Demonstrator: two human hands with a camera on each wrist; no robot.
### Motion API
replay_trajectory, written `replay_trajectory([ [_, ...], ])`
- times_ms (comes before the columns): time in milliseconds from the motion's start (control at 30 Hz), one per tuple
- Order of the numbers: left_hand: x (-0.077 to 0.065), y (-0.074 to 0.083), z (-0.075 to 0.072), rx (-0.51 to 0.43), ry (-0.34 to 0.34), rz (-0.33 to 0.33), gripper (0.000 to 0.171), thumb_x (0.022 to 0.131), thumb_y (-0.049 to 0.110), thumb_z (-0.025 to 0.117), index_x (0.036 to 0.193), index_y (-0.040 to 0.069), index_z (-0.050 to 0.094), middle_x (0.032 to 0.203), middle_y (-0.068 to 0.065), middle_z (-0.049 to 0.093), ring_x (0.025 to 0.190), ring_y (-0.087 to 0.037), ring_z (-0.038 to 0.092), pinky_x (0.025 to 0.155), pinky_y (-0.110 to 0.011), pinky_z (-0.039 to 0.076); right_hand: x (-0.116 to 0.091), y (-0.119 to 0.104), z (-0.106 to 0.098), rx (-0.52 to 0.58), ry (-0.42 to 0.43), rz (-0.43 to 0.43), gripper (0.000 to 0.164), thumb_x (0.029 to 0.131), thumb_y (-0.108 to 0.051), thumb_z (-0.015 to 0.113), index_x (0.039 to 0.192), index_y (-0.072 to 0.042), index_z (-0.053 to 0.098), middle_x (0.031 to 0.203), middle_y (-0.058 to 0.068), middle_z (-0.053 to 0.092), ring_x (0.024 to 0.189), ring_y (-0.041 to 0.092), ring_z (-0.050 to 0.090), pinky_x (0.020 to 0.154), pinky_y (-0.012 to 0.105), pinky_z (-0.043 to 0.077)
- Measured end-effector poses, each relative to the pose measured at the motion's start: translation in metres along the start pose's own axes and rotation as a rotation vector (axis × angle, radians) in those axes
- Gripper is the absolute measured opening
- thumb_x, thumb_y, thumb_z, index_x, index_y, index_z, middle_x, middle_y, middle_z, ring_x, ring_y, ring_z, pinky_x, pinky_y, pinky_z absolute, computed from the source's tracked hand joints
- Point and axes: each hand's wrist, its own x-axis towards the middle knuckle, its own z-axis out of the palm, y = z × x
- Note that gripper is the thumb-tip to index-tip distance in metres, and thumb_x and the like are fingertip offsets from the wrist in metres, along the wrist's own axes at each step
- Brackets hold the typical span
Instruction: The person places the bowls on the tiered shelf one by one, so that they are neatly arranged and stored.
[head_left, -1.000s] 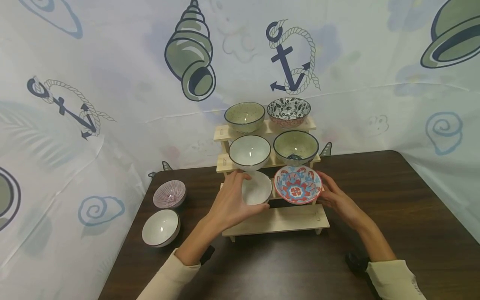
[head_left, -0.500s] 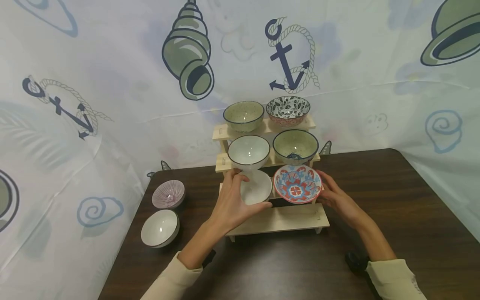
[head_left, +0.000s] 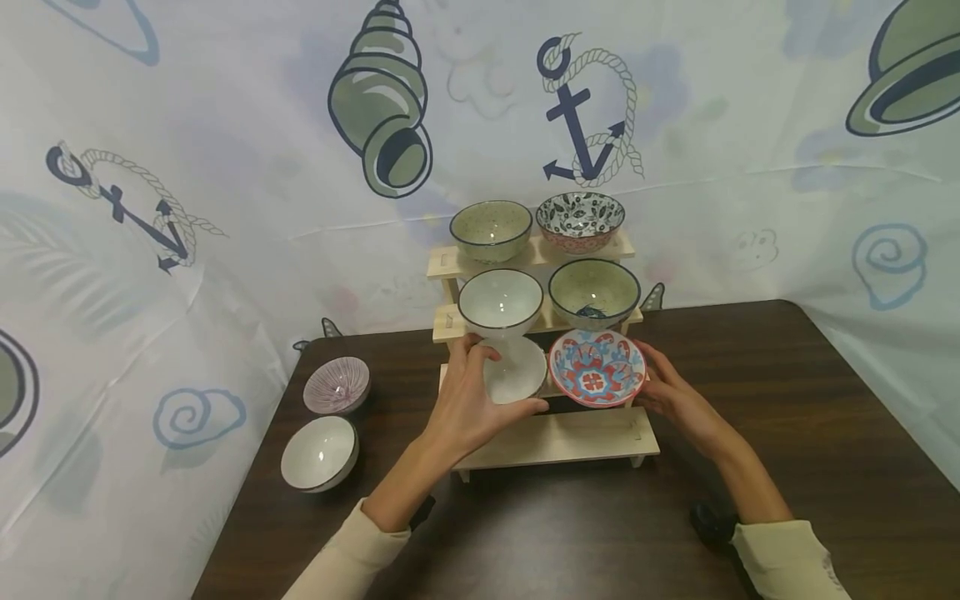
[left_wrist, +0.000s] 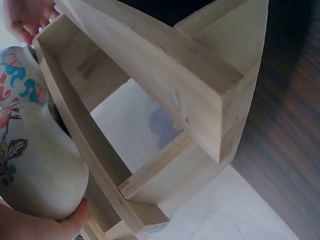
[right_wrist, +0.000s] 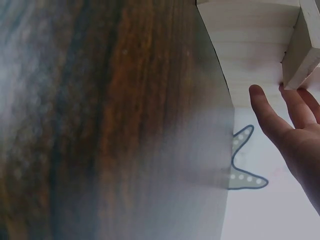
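My left hand (head_left: 468,408) grips a small white bowl (head_left: 517,371) on the third tier of a wooden stepped stand (head_left: 570,437), thumb at the front and fingers at its left side. In the left wrist view, the outside of this bowl (left_wrist: 50,165) carries a painted flower branch. My right hand (head_left: 682,408) holds the right end of that tier, beside a red-and-blue patterned bowl (head_left: 596,371). The right wrist view has its fingers (right_wrist: 270,117) at the end of a board, one finger apart from it; the thumb is out of sight there.
Higher tiers bear a white bowl (head_left: 500,302), a green bowl (head_left: 592,292), a speckled bowl (head_left: 491,229) and a black-floral bowl (head_left: 580,218). On the dark table (head_left: 570,542), at left, sit a purple-striped bowl (head_left: 337,385) and another white bowl (head_left: 319,454). A printed cloth (head_left: 255,192) hangs behind.
The left hand has shifted slightly to the right along with the white bowl, which tips a little differently. My right hand stays at the stand's end. The head view has moved slightly.
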Motion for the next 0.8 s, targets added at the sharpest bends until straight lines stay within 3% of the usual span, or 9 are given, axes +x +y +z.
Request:
replay_trajectory([
  [200,-0.006,-0.003,0.0,0.071,0.008,0.028,0.087,0.061,0.068,0.092,0.115,0.011,0.055,0.147,-0.012,0.047,0.125,-0.031,0.053,0.098,-0.051,0.051,-0.001,0.002,0.002,-0.02,-0.004,0.005,0.069,0.112,-0.031,0.042,0.168,-0.023,0.002,0.171,0.018,0.017,0.131,-0.012,0.044,0.111,0.04,0.043],
  [433,-0.008,-0.005,-0.001,0.104,0.0,0.049,0.088,0.062,0.072,0.088,0.117,0.013,0.054,0.153,-0.011,0.045,0.134,-0.031,0.05,0.106,-0.055,0.047,-0.002,0.005,-0.001,-0.035,-0.003,0.001,0.062,0.112,-0.033,0.042,0.167,-0.022,0.015,0.167,0.014,0.022,0.128,-0.003,0.052,0.103,0.02,0.046],
  [800,-0.021,-0.006,-0.026,0.069,0.014,0.036,0.101,0.071,0.067,0.085,0.148,0.012,0.049,0.159,-0.012,0.041,0.144,-0.034,0.043,0.112,-0.063,0.04,0.0,0.005,-0.004,-0.038,-0.011,-0.016,0.06,0.113,-0.033,0.039,0.167,-0.023,0.015,0.167,0.015,0.023,0.129,-0.002,0.053,0.104,0.023,0.046],
])
